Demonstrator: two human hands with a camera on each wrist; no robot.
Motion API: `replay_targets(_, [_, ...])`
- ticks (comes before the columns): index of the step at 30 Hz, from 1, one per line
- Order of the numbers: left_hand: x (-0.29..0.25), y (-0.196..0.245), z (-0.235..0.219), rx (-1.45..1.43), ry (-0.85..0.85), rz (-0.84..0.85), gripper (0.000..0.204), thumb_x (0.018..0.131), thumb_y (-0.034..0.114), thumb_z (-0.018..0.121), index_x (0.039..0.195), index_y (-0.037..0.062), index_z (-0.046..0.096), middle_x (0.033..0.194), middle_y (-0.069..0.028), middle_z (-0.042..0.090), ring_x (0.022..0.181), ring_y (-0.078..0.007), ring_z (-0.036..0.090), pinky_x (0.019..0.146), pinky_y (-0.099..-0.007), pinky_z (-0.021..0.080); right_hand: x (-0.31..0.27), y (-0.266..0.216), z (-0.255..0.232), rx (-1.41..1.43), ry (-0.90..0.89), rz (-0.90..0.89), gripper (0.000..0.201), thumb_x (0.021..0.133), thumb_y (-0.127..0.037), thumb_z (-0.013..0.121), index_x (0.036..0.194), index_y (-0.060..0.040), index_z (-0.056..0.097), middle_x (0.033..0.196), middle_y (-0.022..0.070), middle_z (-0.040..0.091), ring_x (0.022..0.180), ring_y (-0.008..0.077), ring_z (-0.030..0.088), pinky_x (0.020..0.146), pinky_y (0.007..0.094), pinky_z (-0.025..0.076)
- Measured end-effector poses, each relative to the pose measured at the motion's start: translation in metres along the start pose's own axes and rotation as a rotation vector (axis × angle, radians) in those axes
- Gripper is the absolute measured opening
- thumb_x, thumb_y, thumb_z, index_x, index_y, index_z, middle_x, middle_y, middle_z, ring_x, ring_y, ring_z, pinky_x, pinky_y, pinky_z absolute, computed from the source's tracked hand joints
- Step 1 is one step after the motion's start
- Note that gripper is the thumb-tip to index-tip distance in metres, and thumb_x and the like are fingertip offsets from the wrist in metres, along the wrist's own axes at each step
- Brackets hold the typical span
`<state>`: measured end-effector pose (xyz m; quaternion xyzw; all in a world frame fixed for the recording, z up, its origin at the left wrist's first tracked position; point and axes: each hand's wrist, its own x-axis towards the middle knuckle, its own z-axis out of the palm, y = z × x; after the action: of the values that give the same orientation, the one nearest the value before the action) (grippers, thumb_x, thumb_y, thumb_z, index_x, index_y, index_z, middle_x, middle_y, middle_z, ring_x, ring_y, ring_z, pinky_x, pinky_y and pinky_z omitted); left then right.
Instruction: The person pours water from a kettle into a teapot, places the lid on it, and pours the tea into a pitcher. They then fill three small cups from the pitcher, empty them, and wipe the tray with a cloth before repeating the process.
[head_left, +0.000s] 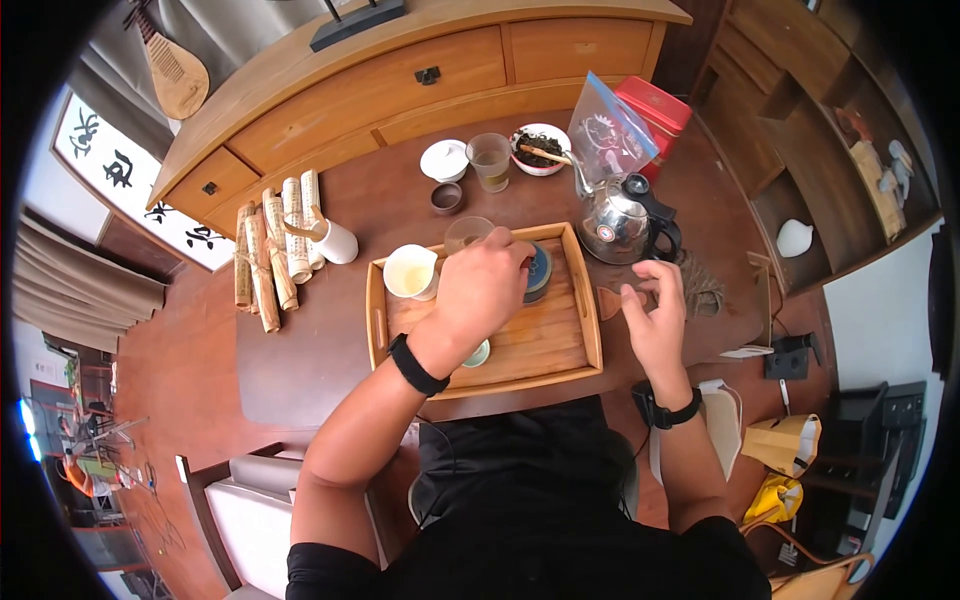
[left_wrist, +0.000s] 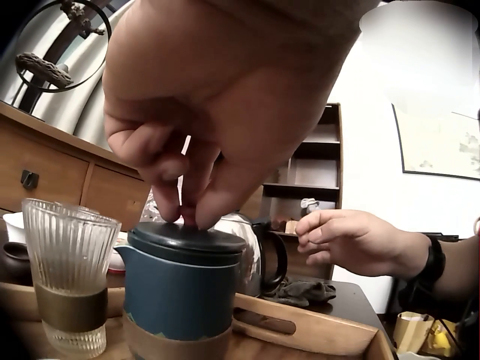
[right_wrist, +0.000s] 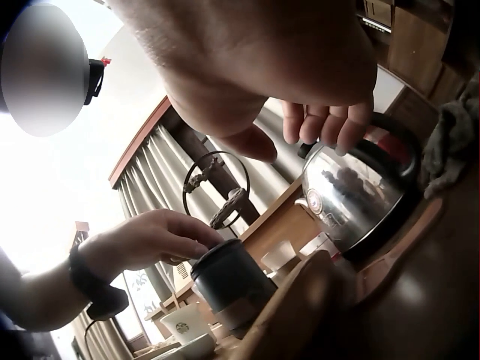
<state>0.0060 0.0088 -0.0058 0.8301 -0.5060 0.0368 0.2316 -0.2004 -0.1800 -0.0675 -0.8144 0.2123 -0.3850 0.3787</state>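
Observation:
My left hand point(head_left: 478, 290) reaches over the wooden tray point(head_left: 588, 330) and pinches the small knob of a dark lid point(left_wrist: 187, 238). That lid sits at the mouth of a blue teapot point(left_wrist: 180, 292) with a brown band and a short spout. Fingers hide part of the teapot in the head view. To its left is a ribbed glass point(left_wrist: 71, 255) with a brown band. My right hand point(head_left: 658, 318) hovers past the tray's right edge, fingers loosely bent and holding nothing. Nearest to it is a steel kettle point(head_left: 612, 218) with a black handle.
A white pitcher point(head_left: 410, 272) of pale liquid and a small green cup point(head_left: 478, 354) are on the tray. Behind stand a lidded white bowl point(head_left: 444, 160), a glass point(head_left: 490, 162), a dark cup point(head_left: 447, 198) and a bowl of tea leaves point(head_left: 540, 150). Bamboo scrolls point(head_left: 272, 250) lie left.

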Motion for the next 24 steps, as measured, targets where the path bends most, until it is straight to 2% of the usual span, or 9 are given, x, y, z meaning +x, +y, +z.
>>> replay_targets(4, [-0.002, -0.003, -0.005, 0.03, -0.036, -0.025, 0.023, 0.095, 0.016, 0.082, 0.117, 0.0117, 0.085, 0.112, -0.0114, 0.078, 0.098, -0.0362, 0.079, 0.085, -0.0479, 0.065, 0.015, -0.025, 0.02, 0.016, -0.086, -0.095, 0.033, 0.096, 0.0, 0.079, 0.127, -0.0023, 0.069, 0.127, 0.0127, 0.067, 0.114, 0.0268, 0.067, 0.1, 0.0374, 0.054])
replay_targets(6, [0.001, -0.005, -0.015, 0.021, -0.065, -0.006, 0.042, 0.092, 0.017, 0.084, 0.133, 0.0133, 0.079, 0.115, -0.0141, 0.077, 0.097, -0.0388, 0.078, 0.085, -0.0493, 0.065, 0.022, -0.033, 0.03, 0.018, -0.138, -0.106, 0.04, 0.095, -0.002, 0.082, 0.133, -0.0022, 0.068, 0.132, 0.0142, 0.067, 0.118, 0.0288, 0.068, 0.102, 0.0387, 0.055])
replay_targets(7, [0.005, -0.011, -0.023, 0.021, -0.056, -0.019, 0.042, 0.092, 0.017, 0.084, 0.133, 0.0133, 0.079, 0.115, -0.0141, 0.077, 0.097, -0.0388, 0.078, 0.085, -0.0493, 0.065, 0.026, -0.042, 0.035, 0.026, -0.188, -0.119, 0.048, 0.094, -0.007, 0.085, 0.138, -0.0024, 0.066, 0.136, 0.0168, 0.066, 0.126, 0.0337, 0.066, 0.106, 0.0419, 0.054])
replay_targets(9, [0.013, -0.031, -0.04, 0.023, -0.016, -0.043, 0.064, 0.088, 0.018, 0.087, 0.149, 0.0151, 0.068, 0.125, -0.0149, 0.075, 0.109, -0.0392, 0.078, 0.09, -0.0493, 0.066, 0.036, -0.05, 0.041, 0.029, -0.316, -0.17, 0.073, 0.091, -0.017, 0.092, 0.154, -0.0033, 0.057, 0.152, 0.0221, 0.061, 0.144, 0.0438, 0.058, 0.119, 0.0503, 0.05])
replay_targets(10, [0.013, -0.041, -0.041, 0.023, -0.014, -0.057, 0.064, 0.088, 0.018, 0.087, 0.149, 0.0151, 0.068, 0.125, -0.0149, 0.075, 0.109, -0.0392, 0.078, 0.09, -0.0493, 0.066, 0.04, -0.056, 0.044, 0.033, -0.329, -0.173, 0.073, 0.091, -0.017, 0.092, 0.154, -0.0033, 0.057, 0.152, 0.0221, 0.061, 0.144, 0.0438, 0.058, 0.119, 0.0503, 0.05])
replay_targets(12, [0.014, -0.057, -0.041, 0.124, -0.092, -0.027, 0.074, 0.084, 0.019, 0.089, 0.153, 0.0149, 0.063, 0.135, -0.0144, 0.074, 0.123, -0.038, 0.074, 0.099, -0.049, 0.065, 0.046, -0.072, 0.054, -0.105, -0.44, -0.231, 0.081, 0.089, -0.019, 0.094, 0.157, -0.0022, 0.055, 0.155, 0.023, 0.06, 0.145, 0.0458, 0.057, 0.122, 0.053, 0.048])
replay_targets(13, [0.016, -0.057, -0.04, 0.169, -0.212, -0.093, 0.076, 0.082, 0.02, 0.09, 0.153, 0.0142, 0.062, 0.144, -0.0146, 0.071, 0.133, -0.0357, 0.07, 0.107, -0.0485, 0.062, 0.049, -0.074, 0.059, -0.117, -0.474, -0.257, 0.086, 0.086, -0.02, 0.096, 0.158, 0.0001, 0.054, 0.157, 0.0238, 0.059, 0.144, 0.0464, 0.058, 0.123, 0.0526, 0.048])
replay_targets(17, [0.018, -0.072, -0.019, 0.194, -0.26, -0.108, 0.074, 0.082, 0.021, 0.09, 0.151, 0.0129, 0.064, 0.143, -0.0157, 0.072, 0.13, -0.036, 0.07, 0.107, -0.0484, 0.062, 0.05, -0.069, 0.08, -0.185, -0.562, -0.3, 0.085, 0.085, -0.017, 0.095, 0.157, 0.0022, 0.054, 0.155, 0.0234, 0.061, 0.142, 0.0455, 0.059, 0.122, 0.0517, 0.049])
replay_targets(24, [0.016, -0.076, -0.018, 0.109, -0.169, -0.121, 0.074, 0.082, 0.02, 0.089, 0.151, 0.0094, 0.064, 0.137, -0.015, 0.075, 0.131, -0.0346, 0.07, 0.108, -0.0465, 0.062, 0.051, -0.068, 0.082, -0.196, -0.57, -0.296, 0.078, 0.083, -0.012, 0.093, 0.152, 0.002, 0.058, 0.149, 0.0224, 0.066, 0.136, 0.0437, 0.062, 0.118, 0.0499, 0.052])
